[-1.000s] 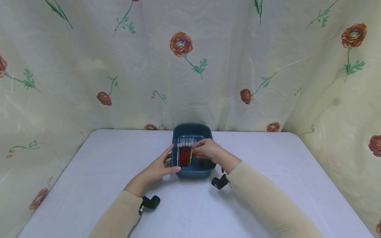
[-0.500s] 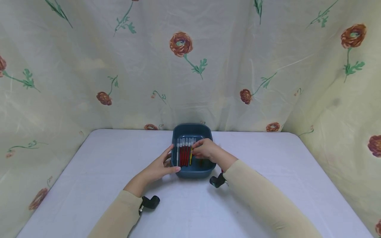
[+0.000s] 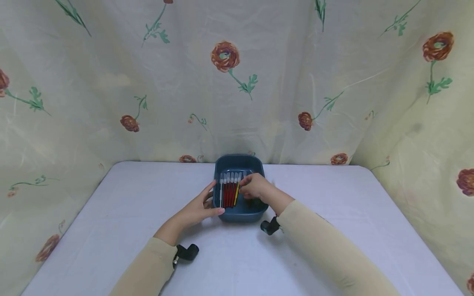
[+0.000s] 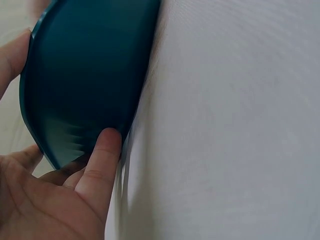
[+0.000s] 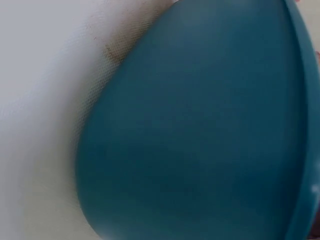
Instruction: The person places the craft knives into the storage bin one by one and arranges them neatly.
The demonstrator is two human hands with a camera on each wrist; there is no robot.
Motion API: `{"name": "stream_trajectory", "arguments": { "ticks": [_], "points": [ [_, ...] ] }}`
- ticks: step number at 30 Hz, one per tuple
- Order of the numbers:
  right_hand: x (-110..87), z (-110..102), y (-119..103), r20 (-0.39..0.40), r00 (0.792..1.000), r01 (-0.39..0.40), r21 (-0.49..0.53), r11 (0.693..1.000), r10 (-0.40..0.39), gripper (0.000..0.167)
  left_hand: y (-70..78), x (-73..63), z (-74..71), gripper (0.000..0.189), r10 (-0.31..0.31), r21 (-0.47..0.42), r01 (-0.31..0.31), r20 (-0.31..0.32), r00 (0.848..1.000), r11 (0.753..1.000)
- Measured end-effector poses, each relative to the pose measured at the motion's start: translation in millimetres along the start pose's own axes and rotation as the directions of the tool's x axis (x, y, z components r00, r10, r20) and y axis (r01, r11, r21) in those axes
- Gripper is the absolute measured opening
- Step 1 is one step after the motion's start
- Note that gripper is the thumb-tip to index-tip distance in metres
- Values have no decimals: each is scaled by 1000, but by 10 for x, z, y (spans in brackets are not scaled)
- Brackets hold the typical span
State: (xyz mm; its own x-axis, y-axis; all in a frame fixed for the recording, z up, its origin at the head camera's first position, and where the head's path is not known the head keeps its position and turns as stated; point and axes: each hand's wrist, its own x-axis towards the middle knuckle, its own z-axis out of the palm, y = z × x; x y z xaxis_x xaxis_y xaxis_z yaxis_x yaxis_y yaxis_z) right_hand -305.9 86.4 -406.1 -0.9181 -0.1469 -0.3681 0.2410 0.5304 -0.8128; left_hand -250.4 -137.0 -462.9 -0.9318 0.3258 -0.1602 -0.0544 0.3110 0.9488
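A dark blue plastic basin point(image 3: 242, 216) stands on the table near its back edge. Inside lie several slim paintbrush-like sticks point(image 3: 229, 195) with clear caps, side by side. Most are red; a white one point(image 3: 221, 195) lies leftmost, and a yellow one point(image 3: 236, 196) sits at the right of the row. My left hand point(image 3: 198, 209) holds the basin's left side, thumb at the near corner, fingers along the rim. My right hand point(image 3: 257, 187) reaches in from the right, thumb and index finger pinching at the yellow stick. Its fingertips partly hide that stick. The right wrist view shows only the basin's outer wall point(image 5: 200, 120).
The table point(image 3: 140, 189) has a white cover. Behind it and to both sides hangs a pale curtain point(image 3: 274, 74) printed with flowers. Black wrist cameras point(image 3: 189, 251) sit just above the tabletop.
The yellow stick has tilted slightly, its lower end shifting left. My right hand has edged a little left; the red end beside its wrist is now hidden. The left hand holds its place.
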Motion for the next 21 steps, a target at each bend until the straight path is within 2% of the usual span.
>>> {"name": "stream_trajectory", "arguments": {
  "ticks": [11, 21],
  "points": [
    [-103, -141, -17, 28, 998, 58, 7, 998, -58, 32, 5, -16, -1, 101, -5, -4, 5, -2, 1000, 1000],
    [-190, -386, 72, 34, 993, 112, 33, 993, -113, 34, 5, -10, -1, 102, 2, -1, -2, -6, 1000, 1000]
  ]
}}
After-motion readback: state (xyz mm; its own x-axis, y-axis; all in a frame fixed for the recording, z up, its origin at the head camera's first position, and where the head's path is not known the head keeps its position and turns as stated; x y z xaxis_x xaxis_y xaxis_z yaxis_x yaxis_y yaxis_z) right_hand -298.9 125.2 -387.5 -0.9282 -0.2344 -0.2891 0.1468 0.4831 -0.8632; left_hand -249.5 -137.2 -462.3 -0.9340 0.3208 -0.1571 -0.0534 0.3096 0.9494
